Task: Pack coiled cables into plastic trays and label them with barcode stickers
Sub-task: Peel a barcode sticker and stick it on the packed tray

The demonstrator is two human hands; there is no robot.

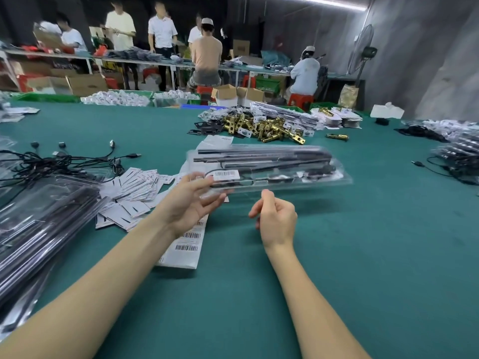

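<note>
Clear plastic tray [269, 168], 1 in hand, held above the green table [337, 255] mid-scene, long side running left-right, blurred. Inside: black cable bits and long dark strips, count can't be told thru the blur. 1 barcode sticker [226, 174] sits on its near-left corner. Left hand [190, 203] holds the tray's left end, fingers under, thumb on top by the sticker. Right hand [276, 220] is just below the tray's near edge, fingers loosely curled, holding nothing; whether it touches the tray is unclear.

Under the left wrist, near: 1 sheet of barcode labels [188, 242] w/ approx 3 barcodes showing. Left of that, a loose heap of white cards [132, 193], too many to count. Far left: tangle of loose black cables [51, 161], and near-left a stack of filled trays [39, 229]. Far, beyond the tray: pile of brass lock parts [269, 126]. Right edge: more stacked packs [458, 146]. Far bkgd: approx 6 people [204, 53] at a long bench.
</note>
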